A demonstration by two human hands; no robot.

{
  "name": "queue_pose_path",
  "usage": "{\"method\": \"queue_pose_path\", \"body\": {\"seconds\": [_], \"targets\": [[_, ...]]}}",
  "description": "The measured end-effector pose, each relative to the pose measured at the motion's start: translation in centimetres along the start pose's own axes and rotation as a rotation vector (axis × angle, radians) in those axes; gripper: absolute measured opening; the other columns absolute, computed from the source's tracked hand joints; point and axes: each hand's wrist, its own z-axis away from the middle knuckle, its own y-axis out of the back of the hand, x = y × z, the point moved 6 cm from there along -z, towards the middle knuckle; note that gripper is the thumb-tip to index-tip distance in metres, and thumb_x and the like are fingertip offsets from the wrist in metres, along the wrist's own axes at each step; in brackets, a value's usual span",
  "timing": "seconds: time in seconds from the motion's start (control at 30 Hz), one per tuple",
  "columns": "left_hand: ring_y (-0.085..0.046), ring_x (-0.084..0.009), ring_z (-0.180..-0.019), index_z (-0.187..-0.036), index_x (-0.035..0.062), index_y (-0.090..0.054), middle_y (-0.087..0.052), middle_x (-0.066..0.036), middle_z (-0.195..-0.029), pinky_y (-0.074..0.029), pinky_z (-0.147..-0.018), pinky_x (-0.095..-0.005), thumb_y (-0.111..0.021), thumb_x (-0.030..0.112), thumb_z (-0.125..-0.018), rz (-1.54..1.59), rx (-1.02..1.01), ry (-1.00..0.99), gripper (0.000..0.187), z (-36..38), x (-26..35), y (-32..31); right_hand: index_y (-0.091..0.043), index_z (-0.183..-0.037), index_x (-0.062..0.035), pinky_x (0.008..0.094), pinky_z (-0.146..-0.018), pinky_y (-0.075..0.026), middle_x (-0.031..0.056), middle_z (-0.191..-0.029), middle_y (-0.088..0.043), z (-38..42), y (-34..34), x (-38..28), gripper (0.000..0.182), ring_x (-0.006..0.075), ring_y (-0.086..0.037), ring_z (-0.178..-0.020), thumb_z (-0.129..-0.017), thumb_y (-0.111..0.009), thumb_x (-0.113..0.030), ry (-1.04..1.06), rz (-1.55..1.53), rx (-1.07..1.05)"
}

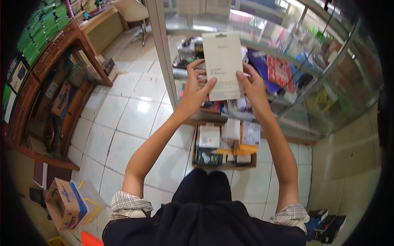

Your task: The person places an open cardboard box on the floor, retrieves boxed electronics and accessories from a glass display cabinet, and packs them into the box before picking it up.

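Observation:
A flat white hang-tab package with small printed text is held up in front of me, its hanging slot at the top edge. My left hand grips its left side, thumb on the printed face and fingers behind. On the opposite edge, my right hand pinches it the same way. Below my hands, an open cardboard box sits on the floor, filled with small white, yellow and dark packages. Behind the package is a glass display case packed with assorted goods.
At left stands a wooden shelf unit with boxes inside and green stacks on top. A Summit carton and a clear plastic bin are at lower left. A white chair is at the back; dark boxes lie lower right.

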Motion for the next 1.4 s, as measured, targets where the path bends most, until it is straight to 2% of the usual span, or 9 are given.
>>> {"method": "queue_pose_path", "body": {"seconds": [0.23, 0.3, 0.4, 0.6, 0.7, 0.93, 1.03, 1.1, 1.4], "targets": [[-0.056, -0.0144, -0.071, -0.124, 0.0058, -0.031, -0.057, -0.012, -0.09, -0.044, -0.065, -0.027, -0.056, 0.021, -0.08, -0.243, -0.058, 0.335, 0.053, 11.7, -16.9, 1.0, -0.043, -0.119, -0.0002, 0.0324, -0.08, -0.041, 0.0184, -0.107, -0.047, 10.9, 1.6, 19.4, 0.045, 0.0263, -0.049, -0.097, -0.08, -0.055, -0.017, -0.34, 0.333, 0.062], [-0.056, -0.015, -0.07, -0.124, 0.0067, -0.032, -0.057, -0.012, -0.088, -0.044, -0.064, -0.0278, -0.056, 0.021, -0.079, -0.339, -0.075, 0.403, 0.053, 13.8, -20.0, 1.1, -0.042, -0.12, -0.0017, 0.0312, -0.078, -0.041, 0.0159, -0.102, -0.052, 13.2, 1.0, 23.7, 0.048, 0.0229, -0.052, -0.088, -0.077, -0.057, -0.015, -0.397, 0.474, 0.078], [-0.053, -0.0104, -0.07, -0.125, 0.0076, -0.033, -0.057, -0.01, -0.084, -0.042, -0.059, -0.0241, -0.057, 0.018, -0.079, -0.302, -0.049, 0.472, 0.053, 16.3, -25.5, 1.4, -0.041, -0.119, -0.0025, 0.041, -0.085, -0.037, 0.0241, -0.099, -0.048, 14.5, 0.1, 29.0, 0.05, 0.0378, -0.047, -0.094, -0.073, -0.057, -0.01, -0.331, 0.647, 0.044], [-0.055, -0.0262, -0.062, -0.12, 0.0036, -0.038, -0.057, -0.015, -0.071, -0.043, -0.06, -0.0352, -0.06, 0.017, -0.073, -0.651, -0.019, 0.478, 0.054, 18.1, -29.7, 0.9, -0.03, -0.122, 0.0085, 0.0431, -0.093, -0.029, 0.0252, -0.114, -0.037, 15.7, -0.9, 33.7, 0.062, 0.0395, -0.036, -0.106, -0.068, -0.059, -0.002, -0.51, 0.773, 0.014], [-0.056, -0.0273, -0.064, -0.12, 0.0047, -0.039, -0.056, -0.015, -0.069, -0.044, -0.061, -0.0359, -0.061, 0.015, -0.073, -0.692, 0.001, 0.424, 0.053, 17.9, -29.3, 0.5, -0.028, -0.122, 0.009, 0.0421, -0.095, -0.026, 0.0242, -0.116, -0.035, 16.0, -1.2, 33.2, 0.063, 0.0384, -0.033, -0.108, -0.068, -0.06, -0.002, -0.476, 0.796, 0.043], [-0.05, -0.0369, -0.09, -0.115, 0.0009, -0.04, -0.041, -0.021, -0.106, -0.044, -0.072, -0.0423, -0.058, 0.011, -0.076, -0.823, 0.012, 0.312, 0.044, 17.4, -26.3, 0.2, -0.023, -0.124, 0.0101, 0.0437, -0.097, -0.022, 0.0262, -0.122, -0.028, 16.5, -2.0, 31.8, 0.067, 0.0399, -0.029, -0.112, -0.07, -0.059, -0.005, -0.404, 0.836, 0.001], [-0.052, -0.0275, -0.082, -0.116, 0.0046, -0.041, -0.045, -0.017, -0.099, -0.043, -0.073, -0.0343, -0.057, 0.008, -0.076, -0.569, 0.112, 0.223, 0.043, 14.9, -22.5, 0.4, -0.023, -0.124, 0.012, 0.0425, -0.1, -0.018, 0.0273, -0.124, -0.028, 15.8, -2.9, 29.5, 0.071, 0.0398, -0.026, -0.116, -0.07, -0.062, -0.011, -0.168, 0.734, -0.066], [-0.052, -0.0275, -0.088, -0.115, 0.0021, -0.041, -0.045, -0.017, -0.1, -0.046, -0.072, -0.0333, -0.052, 0.004, -0.079, -0.54, 0.091, 0.249, 0.039, 12.2, -18.5, 0.1, -0.02, -0.127, 0.0093, 0.0393, -0.1, -0.019, 0.0252, -0.127, -0.026, 14.1, -3.3, 25.0, 0.071, 0.0377, -0.025, -0.119, -0.072, -0.06, -0.013, -0.069, 0.733, -0.095], [-0.05, -0.0186, -0.091, -0.114, 0.0035, -0.043, -0.047, -0.012, -0.101, -0.043, -0.079, -0.0299, -0.051, 0.006, -0.08, -0.299, 0.234, -0.259, 0.034, 0.3, 0.9, 0.2, -0.028, -0.126, 0.0041, 0.0348, -0.098, -0.025, 0.0211, -0.125, -0.033, 2.8, -2.8, 0.0, 0.054, 0.0327, -0.032, -0.118, -0.081, -0.051, -0.014, 0.474, 0.55, 0.041]]}}
